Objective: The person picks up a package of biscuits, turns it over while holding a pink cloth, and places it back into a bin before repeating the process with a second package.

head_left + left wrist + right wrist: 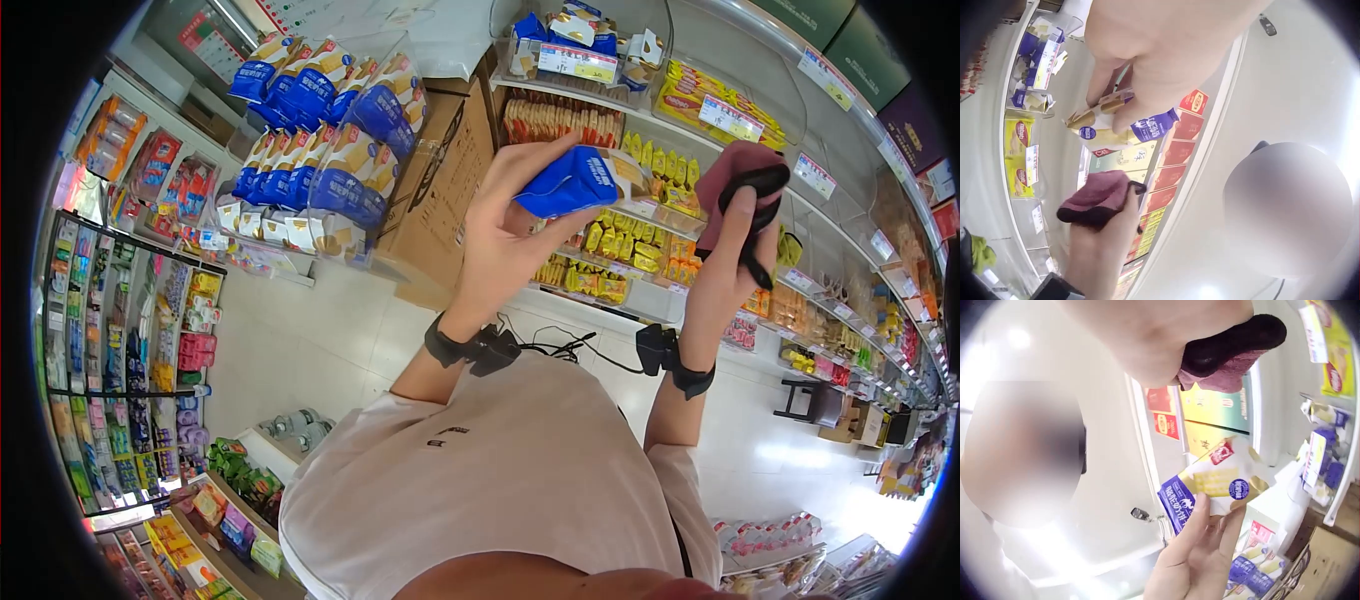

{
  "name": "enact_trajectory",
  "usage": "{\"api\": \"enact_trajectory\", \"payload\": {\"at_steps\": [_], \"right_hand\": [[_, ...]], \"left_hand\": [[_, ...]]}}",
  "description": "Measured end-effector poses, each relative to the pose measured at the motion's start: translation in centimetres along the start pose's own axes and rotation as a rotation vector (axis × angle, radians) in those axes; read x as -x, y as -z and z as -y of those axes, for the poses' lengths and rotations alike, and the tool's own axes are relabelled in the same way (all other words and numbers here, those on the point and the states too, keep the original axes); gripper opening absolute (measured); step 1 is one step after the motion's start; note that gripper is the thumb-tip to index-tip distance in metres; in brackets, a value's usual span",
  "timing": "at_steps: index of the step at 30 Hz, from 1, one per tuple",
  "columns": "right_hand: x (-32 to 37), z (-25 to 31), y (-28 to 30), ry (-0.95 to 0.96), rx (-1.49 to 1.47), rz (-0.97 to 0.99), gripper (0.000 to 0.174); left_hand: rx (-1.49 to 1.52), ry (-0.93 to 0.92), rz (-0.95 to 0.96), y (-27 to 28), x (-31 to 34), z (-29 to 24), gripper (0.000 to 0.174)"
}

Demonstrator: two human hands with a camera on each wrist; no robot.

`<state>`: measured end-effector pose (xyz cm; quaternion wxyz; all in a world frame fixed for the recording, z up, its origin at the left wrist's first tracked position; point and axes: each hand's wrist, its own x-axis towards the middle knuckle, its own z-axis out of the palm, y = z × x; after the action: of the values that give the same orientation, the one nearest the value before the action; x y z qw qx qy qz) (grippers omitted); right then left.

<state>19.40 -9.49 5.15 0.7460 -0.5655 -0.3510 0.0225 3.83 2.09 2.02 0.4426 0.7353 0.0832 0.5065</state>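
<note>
My left hand (pixel 505 225) holds a biscuit packet (pixel 570 185) up in front of the shelves, thumb on one side and fingers on the other. The packet is blue and white, with a picture of pale biscuits on its front (pixel 1213 478) in the right wrist view. To its right, my right hand (pixel 732 265) grips a mauve cloth (pixel 718 185) with black edging and a black strap. In the left wrist view the cloth (pixel 1099 195) bunches over the fingers, a short way from the packet (pixel 1107 128).
Similar blue packets (pixel 350 190) fill clear bins at the left, beside a brown carton (pixel 430 190). Ahead, shelves hold yellow snack packs (pixel 625 240) and price tags (pixel 730 118). Another rack (pixel 130 350) stands far left. Bottles (pixel 300 428) sit low at the left.
</note>
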Motion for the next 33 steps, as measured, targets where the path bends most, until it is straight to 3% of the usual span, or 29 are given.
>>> {"api": "enact_trajectory", "payload": {"at_steps": [4, 5, 6, 8, 9, 11, 13, 16, 17, 18, 21, 25, 28, 31, 33], "right_hand": [[1.1, 0.9, -2.1, 0.500, 0.394, 0.318, 0.036], [0.8, 0.7, -2.4, 0.635, 0.455, 0.400, 0.039], [0.8, 0.4, -2.6, 0.615, 0.437, 0.408, 0.041], [1.0, 0.7, -2.4, 0.289, 0.296, 0.482, 0.046], [1.1, 1.6, -1.7, -0.018, 0.171, 0.538, 0.049], [1.1, 0.4, -0.6, -0.351, 0.037, 0.548, 0.052], [1.5, -3.5, -0.4, -0.404, 0.023, 0.474, 0.051], [2.0, -2.5, -1.7, -0.460, -0.028, 0.293, 0.052], [2.2, -2.9, -2.0, -0.448, 0.011, 0.250, 0.048], [2.4, -2.4, -2.7, -0.321, 0.033, 0.245, 0.045], [2.9, -2.2, -4.7, 0.037, -0.013, 0.205, 0.034], [3.6, -2.2, -4.1, -0.179, 0.026, 0.206, 0.037], [1.7, -3.6, -4.8, -0.304, -0.241, 0.000, 0.038], [2.1, -0.6, -4.2, -0.193, -0.006, 0.184, 0.040], [2.6, -1.0, -6.0, 0.246, 0.020, 0.433, 0.041]], "left_hand": [[0.240, 0.185, -0.005, -1.7, 0.8, -0.9, 0.075], [0.124, 0.227, 0.002, -1.4, 1.1, -0.6, 0.074], [0.132, 0.237, 0.024, -1.1, 0.9, -0.8, 0.073], [0.142, 0.257, 0.064, -0.5, 0.3, -1.3, 0.071], [0.189, 0.130, 0.069, -0.5, 0.2, -0.8, 0.060], [0.118, 0.092, 0.133, 0.4, -0.2, -1.4, 0.058], [0.149, 0.117, 0.145, 0.6, -0.4, -1.7, 0.058], [0.378, 0.207, 0.052, -0.1, -0.3, -1.8, 0.060], [0.476, 0.209, 0.000, -0.9, -0.2, -1.7, 0.061], [0.575, 0.210, -0.051, -1.5, 0.0, -1.5, 0.063], [0.476, -0.028, -0.107, -2.3, 0.2, -0.9, 0.069], [0.353, 0.030, -0.162, -0.7, 0.0, -0.1, 0.068], [0.310, 0.111, -0.188, -0.2, 0.1, 0.1, 0.064], [0.245, 0.230, -0.119, 0.3, 0.6, 0.6, 0.063], [0.272, 0.294, -0.073, 0.3, 1.2, 1.1, 0.064]]}}
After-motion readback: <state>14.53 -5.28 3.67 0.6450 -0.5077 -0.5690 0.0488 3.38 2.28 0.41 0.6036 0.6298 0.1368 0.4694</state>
